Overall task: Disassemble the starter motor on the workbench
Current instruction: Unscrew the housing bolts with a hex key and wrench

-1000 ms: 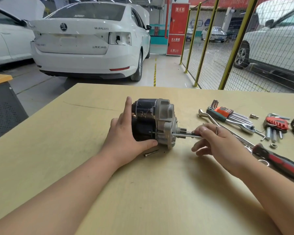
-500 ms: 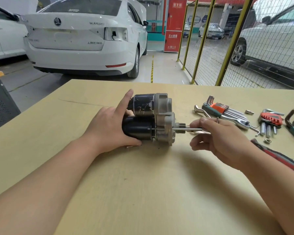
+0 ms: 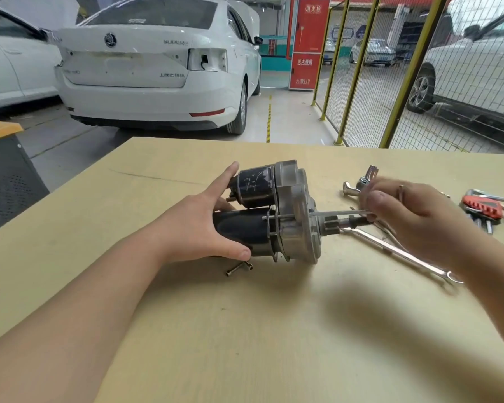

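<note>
The starter motor [image 3: 277, 216] lies on its side on the wooden workbench [image 3: 245, 330], dark cylinders to the left and silver housing with the pinion to the right. My left hand [image 3: 198, 225] grips the dark lower cylinder, thumb at the front, index finger stretched along the upper solenoid. A long thin through bolt [image 3: 341, 212] sticks out of the housing to the right. My right hand [image 3: 410, 219], blurred, pinches the bolt's outer end. Two short loose bolts [image 3: 239, 268] lie on the bench just in front of the motor.
A long silver wrench [image 3: 396, 253] lies under my right hand. A ratchet handle [image 3: 350, 189], a red hex key set [image 3: 482, 209] and another tool at the right edge lie beyond. White cars and a yellow mesh fence stand behind the bench.
The long bolt has slid further out of the housing to the right with my right hand. The motor has turned slightly, and the short bolts in front show again.
</note>
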### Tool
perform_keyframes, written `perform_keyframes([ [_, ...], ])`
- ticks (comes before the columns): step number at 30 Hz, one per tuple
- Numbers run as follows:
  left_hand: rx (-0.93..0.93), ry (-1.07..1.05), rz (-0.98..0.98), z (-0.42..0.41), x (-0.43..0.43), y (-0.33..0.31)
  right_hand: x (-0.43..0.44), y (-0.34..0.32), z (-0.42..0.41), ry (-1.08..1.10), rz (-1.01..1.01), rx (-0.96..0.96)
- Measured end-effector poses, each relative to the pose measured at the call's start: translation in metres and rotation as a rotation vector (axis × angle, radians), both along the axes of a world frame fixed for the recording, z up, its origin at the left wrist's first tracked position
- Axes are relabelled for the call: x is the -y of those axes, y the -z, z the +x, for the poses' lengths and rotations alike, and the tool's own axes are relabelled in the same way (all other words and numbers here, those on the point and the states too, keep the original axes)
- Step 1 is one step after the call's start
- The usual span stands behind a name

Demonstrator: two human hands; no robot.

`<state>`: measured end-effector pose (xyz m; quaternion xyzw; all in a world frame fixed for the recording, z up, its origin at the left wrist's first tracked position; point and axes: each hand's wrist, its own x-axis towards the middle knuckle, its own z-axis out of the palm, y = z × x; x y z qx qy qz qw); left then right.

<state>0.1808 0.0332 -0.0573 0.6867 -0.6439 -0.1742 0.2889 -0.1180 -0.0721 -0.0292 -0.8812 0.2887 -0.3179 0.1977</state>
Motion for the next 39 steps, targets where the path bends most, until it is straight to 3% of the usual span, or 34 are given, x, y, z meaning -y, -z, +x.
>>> perform_keyframes([
  [2, -0.007, 0.001, 0.005, 0.000, 0.000, 0.001, 0.001, -0.008, -0.003, -0.086, -0.300, -0.018],
  [4, -0.012, -0.001, 0.010, 0.000, 0.000, 0.001, 0.005, -0.016, -0.004, -0.068, -0.756, -0.160],
  [6, -0.007, -0.004, 0.012, -0.001, 0.000, 0.001, 0.006, -0.019, -0.009, -0.072, -0.935, -0.266],
  [8, -0.006, -0.007, 0.008, -0.002, -0.001, 0.001, -0.001, -0.023, -0.011, -0.081, -0.674, -0.312],
  [11, -0.009, -0.007, 0.004, -0.002, -0.001, 0.002, -0.010, -0.031, -0.009, -0.056, 0.208, -0.333],
  [13, -0.006, -0.010, 0.001, -0.002, -0.001, 0.003, -0.010, -0.040, -0.008, -0.070, 0.736, -0.220],
  [14, -0.008, -0.012, -0.002, -0.003, -0.001, 0.003, -0.010, -0.045, -0.007, -0.099, 0.894, -0.152],
  [16, -0.011, -0.016, -0.006, -0.003, -0.002, 0.003, -0.008, -0.048, -0.007, -0.115, 1.007, -0.091],
  [18, -0.006, -0.020, -0.008, -0.002, -0.002, 0.004, -0.007, -0.042, -0.009, -0.094, 0.750, -0.200],
  [19, -0.005, -0.022, -0.009, -0.002, -0.003, 0.004, -0.007, -0.036, -0.012, -0.094, 0.415, -0.297],
  [21, -0.009, -0.023, -0.012, -0.002, -0.003, 0.004, -0.005, -0.030, -0.015, -0.066, -0.498, -0.395],
  [22, -0.008, -0.020, -0.012, -0.003, -0.003, 0.004, -0.005, -0.027, -0.016, -0.100, -0.801, -0.410],
  [24, 0.003, -0.011, -0.014, -0.004, -0.003, 0.004, -0.005, -0.021, -0.020, -0.173, -1.023, -0.433],
  [25, 0.005, -0.010, -0.016, -0.004, -0.003, 0.004, -0.004, -0.019, -0.022, -0.166, -0.953, -0.416],
  [26, 0.001, -0.011, -0.015, -0.004, -0.003, 0.004, -0.007, -0.018, -0.021, -0.142, -0.755, -0.372],
  [29, -0.018, -0.006, -0.003, -0.005, -0.003, 0.002, -0.021, -0.019, -0.008, -0.084, 0.397, -0.166],
  [30, -0.023, -0.002, 0.000, -0.006, -0.003, 0.002, -0.021, -0.022, -0.007, -0.086, 0.695, -0.082],
  [31, -0.024, 0.002, 0.001, -0.006, -0.004, 0.001, -0.018, -0.027, -0.006, -0.093, 0.835, -0.048],
  [33, -0.023, 0.002, -0.001, -0.007, -0.005, 0.001, -0.015, -0.038, -0.006, -0.120, 0.762, -0.165],
  [36, -0.019, 0.000, -0.006, -0.007, -0.007, 0.001, -0.017, -0.052, -0.003, -0.062, 0.388, -0.416],
  [39, -0.022, -0.004, -0.004, -0.006, -0.007, 0.002, -0.018, -0.050, -0.002, 0.020, 0.149, -0.453],
])
